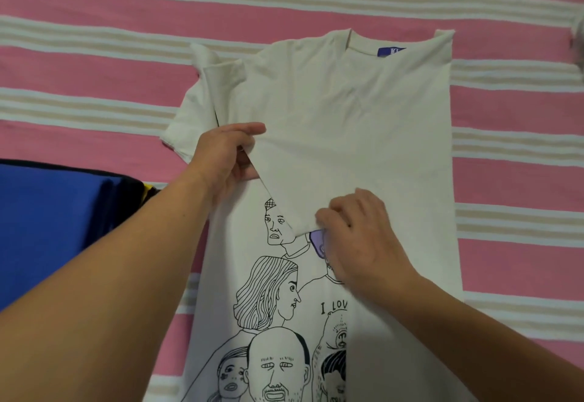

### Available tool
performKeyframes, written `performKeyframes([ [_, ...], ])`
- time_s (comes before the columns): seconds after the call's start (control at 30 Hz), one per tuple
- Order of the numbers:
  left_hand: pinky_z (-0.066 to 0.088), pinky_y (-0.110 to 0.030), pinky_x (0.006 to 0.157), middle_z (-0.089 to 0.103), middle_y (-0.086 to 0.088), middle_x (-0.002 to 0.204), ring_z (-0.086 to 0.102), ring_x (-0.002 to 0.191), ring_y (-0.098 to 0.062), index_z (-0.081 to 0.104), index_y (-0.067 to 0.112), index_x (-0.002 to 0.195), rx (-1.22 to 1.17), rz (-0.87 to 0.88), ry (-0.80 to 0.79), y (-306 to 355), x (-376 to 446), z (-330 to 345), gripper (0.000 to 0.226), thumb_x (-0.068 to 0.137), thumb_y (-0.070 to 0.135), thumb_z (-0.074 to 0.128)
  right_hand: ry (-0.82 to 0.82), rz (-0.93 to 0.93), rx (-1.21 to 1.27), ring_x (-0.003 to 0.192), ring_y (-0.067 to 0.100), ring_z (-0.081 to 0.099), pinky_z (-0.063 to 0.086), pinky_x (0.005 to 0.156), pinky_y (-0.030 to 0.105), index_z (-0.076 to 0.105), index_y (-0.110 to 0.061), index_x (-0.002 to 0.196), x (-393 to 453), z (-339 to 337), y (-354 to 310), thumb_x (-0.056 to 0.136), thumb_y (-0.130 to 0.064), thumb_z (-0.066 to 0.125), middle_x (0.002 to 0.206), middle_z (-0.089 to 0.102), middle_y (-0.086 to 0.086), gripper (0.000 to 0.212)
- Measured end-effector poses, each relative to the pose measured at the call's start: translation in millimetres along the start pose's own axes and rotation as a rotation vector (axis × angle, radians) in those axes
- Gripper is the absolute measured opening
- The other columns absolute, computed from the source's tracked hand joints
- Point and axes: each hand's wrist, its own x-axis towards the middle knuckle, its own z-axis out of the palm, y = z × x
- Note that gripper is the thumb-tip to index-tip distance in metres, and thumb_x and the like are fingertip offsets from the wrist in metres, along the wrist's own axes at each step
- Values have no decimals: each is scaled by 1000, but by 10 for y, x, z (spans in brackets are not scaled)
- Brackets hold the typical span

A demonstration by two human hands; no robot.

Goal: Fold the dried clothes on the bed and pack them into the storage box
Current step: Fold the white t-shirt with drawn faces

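The T-shirt [341, 111] lies half-folded on the bed [94, 63], left hand [226, 158] and right hand [360, 237] both pinching its folded sleeve; packing into the blue box [47, 221] remains.

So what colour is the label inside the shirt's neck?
Blue-purple label, seen in the head view.

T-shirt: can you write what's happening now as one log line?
step: folding | T-shirt: cream, on bed | left hand: grips folded edge | right hand: pinches sleeve

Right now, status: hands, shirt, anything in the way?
Left hand grips folded edge of T-shirt. Right hand pinches sleeve corner. Shirt mid-fold on bedsheet. Nothing in the way.
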Motion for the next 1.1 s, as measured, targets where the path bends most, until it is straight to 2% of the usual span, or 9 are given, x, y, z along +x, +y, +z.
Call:
performKeyframes([
  [0.23, 58, -35, 53, 58, 3, 58, 54, 54, -14, 76, 8, 103, 36, 25, 27, -40, -8, 20, 36, 85, -8, 48, -153, -40, -27, 98, 26, 51, 46, 86, 39, 60, -8, 117, 90, 78, -338, 87, -41, 61, 108, 56, 6, 45],
  [0.33, 58, -30, 56, 65, 0, 68, 60, 55, -13, 77, 14, 103, 108, 71, 52, -46, -41, 51, 33, 89, -4, 52, -117, 31, -153, 84, 27, 49, 45, 72, 38, 59, -10, 97, 135, 147, -437, 81, -20, 71, 92, 53, 7, 23],
  [0.43, 46, -16, 53, 62, 3, 70, 56, 60, -11, 76, 20, 89, 572, 245, 150, 40, -118, 134, 31, 88, 1, 51, -69, 134, -64, 77, 25, 46, 40, 64, 36, 57, -13, 84, 180, 148, -453, 65, -1, 73, 82, 51, 5, 28],
  [0.53, 55, -26, 55, 66, -6, 81, 65, 73, -21, 71, 11, 85, 553, 185, 73, 410, -210, 394, 23, 93, 0, 52, 101, 505, 348, 82, 18, 54, 47, 68, 35, 63, -21, 90, 227, -137, -403, 90, -22, 61, 86, 58, -6, 3],
  [0.67, 60, -34, 67, 61, -11, 90, 66, 74, -24, 66, 0, 113, 431, 76, -210, 940, -284, 1171, 21, 96, 9, 56, 406, 1011, 858, 65, 10, 60, 49, 61, 27, 67, -21, 89, 158, -659, -3, 96, -20, 60, 72, 63, -7, 10],
  [0.73, 59, -34, 72, 63, -10, 100, 66, 84, -25, 61, 6, 127, 650, 111, -305, 969, -215, 1579, 32, 96, 11, 54, 366, 1167, 889, 63, 17, 59, 46, 57, 29, 66, -21, 89, 63, -771, 303, 96, -18, 59, 70, 64, 3, 10],
  [0.87, 48, -43, 101, 58, -7, 134, 55, 122, -29, 57, 21, 140, 1524, 569, -322, 676, 171, 2102, 46, 95, 16, 53, 221, 1391, 995, 73, 21, 73, 60, 78, 49, 66, -22, 98, -73, -702, 709, 93, -17, 60, 67, 73, -2, 10],
  [1.0, 51, -43, 96, 68, 2, 108, 62, 110, -26, 69, 22, 123, 1571, 651, -391, 494, 410, 2371, 30, 94, 26, 62, 243, 1399, 1046, 56, 17, 72, 62, 68, 50, 62, -22, 77, -70, -694, 853, 90, -26, 68, 60, 72, -1, 15],
  [1.1, 49, -36, 87, 56, 18, 83, 59, 92, -18, 67, 29, 102, 1481, 648, -405, 440, 511, 2499, 14, 90, 36, 70, 256, 1421, 1077, 53, 15, 71, 62, 63, 49, 66, -17, 79, -74, -661, 952, 93, -22, 67, 59, 70, 4, 15],
])
